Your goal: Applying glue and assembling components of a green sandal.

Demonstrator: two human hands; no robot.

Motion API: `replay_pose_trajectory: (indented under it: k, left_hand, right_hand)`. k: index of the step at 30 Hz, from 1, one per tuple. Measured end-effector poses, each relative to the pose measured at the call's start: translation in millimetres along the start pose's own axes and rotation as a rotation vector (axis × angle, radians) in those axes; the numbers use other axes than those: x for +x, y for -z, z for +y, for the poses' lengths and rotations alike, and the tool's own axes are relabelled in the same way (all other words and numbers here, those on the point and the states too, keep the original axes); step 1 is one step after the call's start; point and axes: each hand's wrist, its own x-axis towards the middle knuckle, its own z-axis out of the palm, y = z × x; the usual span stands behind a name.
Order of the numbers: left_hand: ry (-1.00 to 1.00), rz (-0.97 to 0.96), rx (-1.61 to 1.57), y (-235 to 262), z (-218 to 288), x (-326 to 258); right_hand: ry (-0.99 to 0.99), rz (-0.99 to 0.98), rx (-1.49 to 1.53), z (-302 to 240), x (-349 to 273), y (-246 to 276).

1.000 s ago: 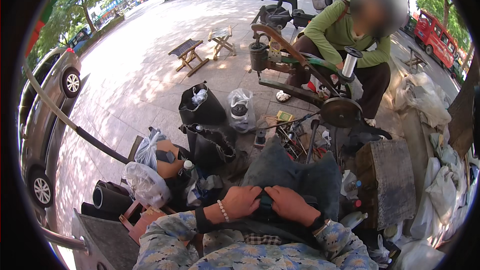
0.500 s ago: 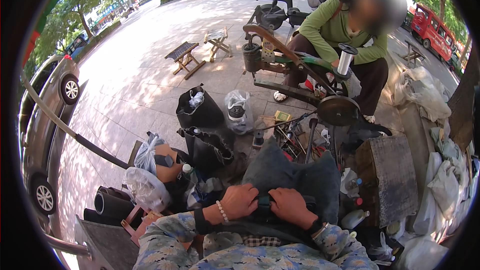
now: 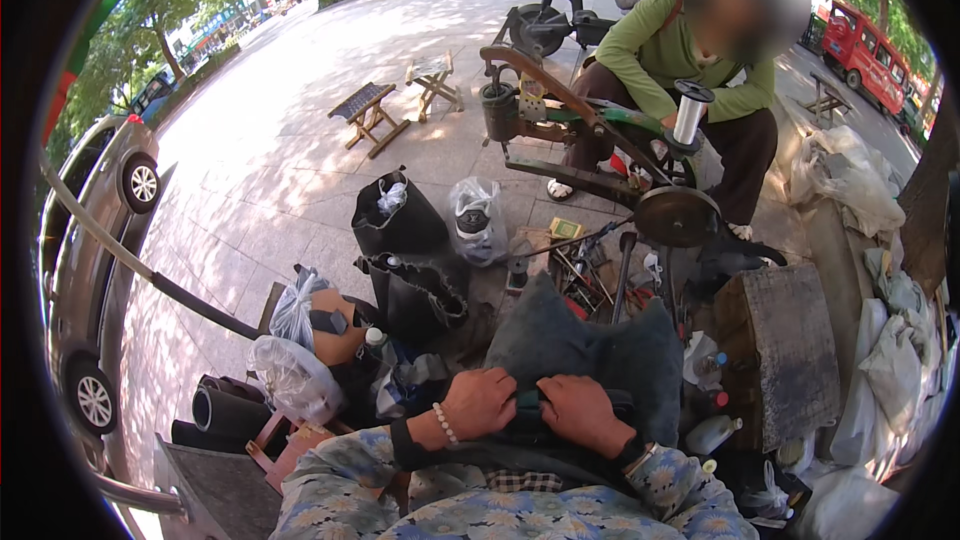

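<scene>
In my lap, over a dark grey cloth (image 3: 585, 345), both hands grip a small dark, green-tinted piece (image 3: 528, 402); its kind I cannot make out. My left hand (image 3: 477, 406), with a beaded bracelet at the wrist, has its fingers curled on the left end. Curled over the right end is my right hand (image 3: 584, 416). A dark part of the piece also shows beyond the right knuckles. Hand tools (image 3: 580, 275) lie in a heap on the ground past the cloth.
Ahead stands an iron sewing machine (image 3: 560, 105) with a thread spool (image 3: 689, 118); behind it sits a person in green (image 3: 640, 35). Black bags (image 3: 400, 215) and a bagged shoe (image 3: 476, 222) are front left. A wooden box (image 3: 780, 355) and bottles (image 3: 712, 432) flank my right.
My hands stay almost where they were on the dark piece. The seated person's head has shifted slightly.
</scene>
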Motion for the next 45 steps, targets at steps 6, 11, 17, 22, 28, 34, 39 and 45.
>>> replay_pose_trajectory:
  k: [6,11,17,22,28,34,39,45]
  left_hand:
    - [0.032,-0.022,-0.033,1.3,-1.5,-2.3]
    - [0.032,-0.012,-0.029,-0.3,-2.8,-4.1]
    - [0.005,0.001,-0.02,-0.7,-5.3,-3.2]
    - [0.001,-0.007,-0.031,5.6,-3.3,-1.5]
    - [0.013,-0.037,-0.042,9.9,-3.9,3.7]
    - [0.035,-0.066,-0.174,6.7,-14.6,10.6]
    - [-0.009,-0.044,-0.089,6.0,-7.8,0.8]
    - [0.009,-0.029,-0.064,5.7,-2.3,-4.7]
  right_hand:
    - [0.031,-0.066,0.026,3.9,1.2,1.9]
    - [0.026,-0.107,0.061,4.5,1.9,3.5]
    - [-0.049,-0.105,0.054,0.2,3.8,1.6]
    - [-0.11,-0.139,0.073,-3.9,5.6,9.0]
    - [0.104,0.174,0.021,-18.4,2.7,19.0]
    - [0.52,0.118,-0.059,-12.4,6.2,18.9]
    - [0.473,0.104,0.054,-7.4,1.9,13.8]
    - [0.249,0.126,0.101,-9.1,1.5,13.8]
